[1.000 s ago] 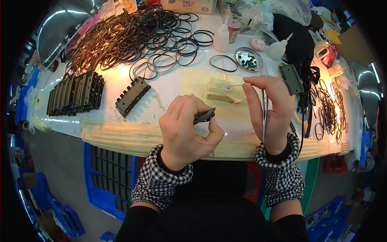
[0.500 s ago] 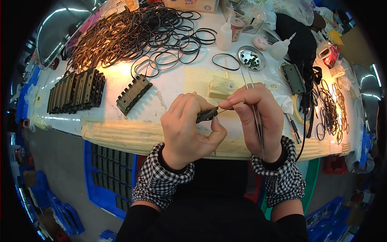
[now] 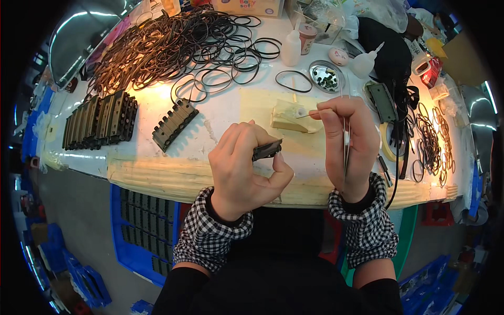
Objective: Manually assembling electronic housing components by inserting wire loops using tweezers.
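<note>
My left hand (image 3: 239, 170) grips a small dark green plastic part (image 3: 268, 150) between thumb and fingers, above the table's front edge. My right hand (image 3: 350, 139) is closed, pinching a thin pick (image 3: 308, 114) between thumb and forefinger. The pick's tip is over a yellow tape-covered block (image 3: 287, 119) near a small round spot on top; whether it touches cannot be seen. Metal tweezers (image 3: 346, 144) rest in the same hand, against the palm. A single ribbed dark green part (image 3: 175, 123) lies on the table to the left of my hands.
A row of similar green parts (image 3: 100, 119) stands at left. Black rubber rings (image 3: 173, 47) are heaped behind. A round dish (image 3: 326, 77) holds small dark pieces, with squeeze bottles (image 3: 291, 48) nearby. Padding (image 3: 152, 172) lines the front edge; a blue tray (image 3: 116, 231) sits below.
My right hand has moved away from the part, up and right, bringing the pick to the yellow block. My left hand stays almost in place with the part.
</note>
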Demonstrator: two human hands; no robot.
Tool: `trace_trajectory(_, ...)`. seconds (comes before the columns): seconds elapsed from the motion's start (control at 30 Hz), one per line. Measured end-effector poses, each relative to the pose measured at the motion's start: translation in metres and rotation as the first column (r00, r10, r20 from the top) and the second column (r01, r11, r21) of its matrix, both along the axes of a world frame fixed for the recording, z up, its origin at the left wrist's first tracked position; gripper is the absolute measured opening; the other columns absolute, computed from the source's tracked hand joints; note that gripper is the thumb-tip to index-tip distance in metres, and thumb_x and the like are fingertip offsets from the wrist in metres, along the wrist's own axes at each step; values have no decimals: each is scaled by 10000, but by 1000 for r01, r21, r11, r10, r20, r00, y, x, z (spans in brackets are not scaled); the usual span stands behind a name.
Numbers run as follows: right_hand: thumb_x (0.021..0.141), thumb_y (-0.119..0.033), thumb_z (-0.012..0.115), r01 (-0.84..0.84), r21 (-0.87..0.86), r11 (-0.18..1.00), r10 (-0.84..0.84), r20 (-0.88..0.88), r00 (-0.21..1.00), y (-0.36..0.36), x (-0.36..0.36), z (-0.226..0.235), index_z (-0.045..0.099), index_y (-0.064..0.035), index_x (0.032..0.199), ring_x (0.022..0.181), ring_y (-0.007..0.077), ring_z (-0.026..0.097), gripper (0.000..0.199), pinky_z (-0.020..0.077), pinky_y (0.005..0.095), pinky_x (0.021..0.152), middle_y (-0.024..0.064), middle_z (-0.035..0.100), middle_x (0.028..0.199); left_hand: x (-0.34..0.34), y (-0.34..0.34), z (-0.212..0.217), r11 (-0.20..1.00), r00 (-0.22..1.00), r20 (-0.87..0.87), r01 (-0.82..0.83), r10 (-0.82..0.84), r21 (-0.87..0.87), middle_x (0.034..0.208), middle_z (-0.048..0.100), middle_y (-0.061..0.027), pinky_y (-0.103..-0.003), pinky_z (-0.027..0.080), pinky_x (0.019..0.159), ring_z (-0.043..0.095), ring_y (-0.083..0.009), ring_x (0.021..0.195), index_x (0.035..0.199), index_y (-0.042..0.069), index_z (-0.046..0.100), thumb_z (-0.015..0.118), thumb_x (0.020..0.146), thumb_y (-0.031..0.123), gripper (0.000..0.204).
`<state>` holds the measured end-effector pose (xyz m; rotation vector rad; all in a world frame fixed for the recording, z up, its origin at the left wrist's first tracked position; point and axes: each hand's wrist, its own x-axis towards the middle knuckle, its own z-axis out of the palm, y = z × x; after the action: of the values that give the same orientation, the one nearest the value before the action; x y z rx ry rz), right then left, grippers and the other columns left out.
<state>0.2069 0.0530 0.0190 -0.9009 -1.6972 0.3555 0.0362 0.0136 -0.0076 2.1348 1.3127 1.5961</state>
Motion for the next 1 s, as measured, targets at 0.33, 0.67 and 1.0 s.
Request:
trace_trajectory(0.33, 784, -26, 704, 135, 141, 981, -179, 378, 908, 8, 1, -7, 619, -49, 881, 740, 275, 569, 130, 461, 358, 615, 81, 562, 776, -3, -1, 3, 996, 996, 84, -36, 29, 84, 709, 533, -67, -370, 524, 671, 529, -256, 619, 801, 34, 529, 660, 614, 17, 229)
trace_trajectory(0.67, 815, -5, 693, -151, 113, 982, 135, 144, 980, -17, 6, 13, 619, -16, 918, 718, 226, 565, 128, 466, 310, 622, 101, 618, 837, 2, -11, 15, 991, 975, -184, -111, 123, 72, 716, 544, -66, -438, 546, 779, 544, -282, 633, 809, 44, 531, 658, 602, 34, 244)
trace_trajectory(1.0, 817, -3, 698, -268, 32, 963, 265, 88, 960, -28, 0, 11, 630, -7, 946, 742, 240, 601, 146, 506, 309, 648, 97, 636, 840, 5, -16, 22, 996, 977, -194, -92, 93, 15, 692, 540, -68, -447, 543, 794, 537, -296, 613, 801, 42, 539, 650, 596, 24, 234)
